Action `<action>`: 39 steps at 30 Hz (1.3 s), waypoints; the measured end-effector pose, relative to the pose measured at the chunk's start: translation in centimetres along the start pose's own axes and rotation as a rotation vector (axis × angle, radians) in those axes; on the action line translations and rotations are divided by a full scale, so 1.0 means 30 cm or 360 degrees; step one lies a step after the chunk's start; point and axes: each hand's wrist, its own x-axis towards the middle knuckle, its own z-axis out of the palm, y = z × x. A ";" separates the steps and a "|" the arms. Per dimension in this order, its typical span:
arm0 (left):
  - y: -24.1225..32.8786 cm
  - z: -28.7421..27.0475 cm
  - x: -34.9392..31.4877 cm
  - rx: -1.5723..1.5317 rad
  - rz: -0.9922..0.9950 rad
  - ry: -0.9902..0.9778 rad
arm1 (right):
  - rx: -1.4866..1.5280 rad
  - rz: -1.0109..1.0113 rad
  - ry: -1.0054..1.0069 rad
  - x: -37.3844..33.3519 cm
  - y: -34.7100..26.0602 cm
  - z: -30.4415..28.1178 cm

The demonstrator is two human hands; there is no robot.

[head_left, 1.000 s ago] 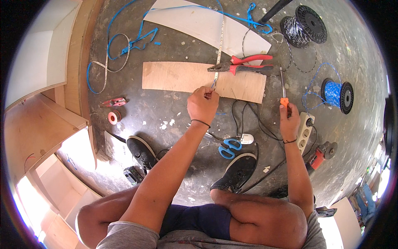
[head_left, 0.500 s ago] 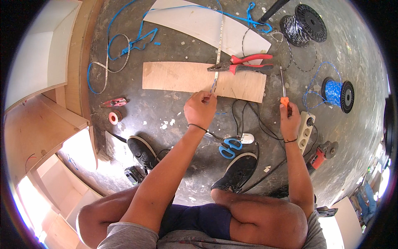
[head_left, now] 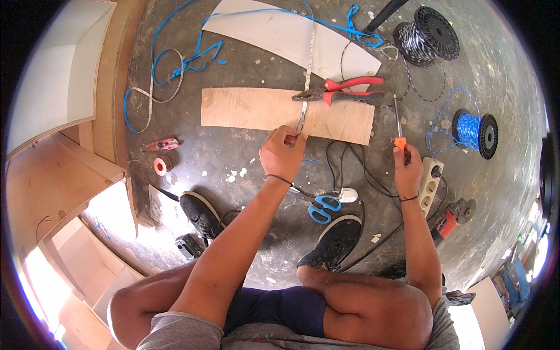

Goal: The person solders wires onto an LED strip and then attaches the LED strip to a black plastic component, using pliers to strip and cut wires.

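Left of the plywood board (head_left: 251, 108), toward the person, lie red-handled cutters (head_left: 161, 144) and, just nearer the person, a small spool (head_left: 163, 166). Beyond the board's left end, blue-backed tape (head_left: 197, 64) lies in loose loops.

The left hand (head_left: 282, 154) is at the board's near edge, around the middle of its length, thumb and fingers pinched together on thin wires (head_left: 301, 121). The wires extend from the fingertips, away from the person, onto the board. There they meet a pale strip (head_left: 308, 64), whose long axis crosses the board's width and runs on over the white panel (head_left: 286, 32) beyond its far edge.

Pliers (head_left: 341, 92) lie across that strip on the right half of the board, nose pointing left, red handles spreading right; their long axis follows the board's length.

Off the board's right end, nearer the person, the right hand (head_left: 408, 172) is closed around the handle of an orange-handled tool (head_left: 400, 142). The tool projects beyond the fingers, its slim metal shaft pointing away from the person alongside the board's right end, long axis roughly square to the board's length.

Farther right of the board stands a spool of blue cord (head_left: 468, 130).
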 end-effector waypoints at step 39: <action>-0.100 -0.877 0.042 0.0718 0.0690 -0.0746 | -0.1283 -0.1290 -0.1217 0.388 -0.620 0.220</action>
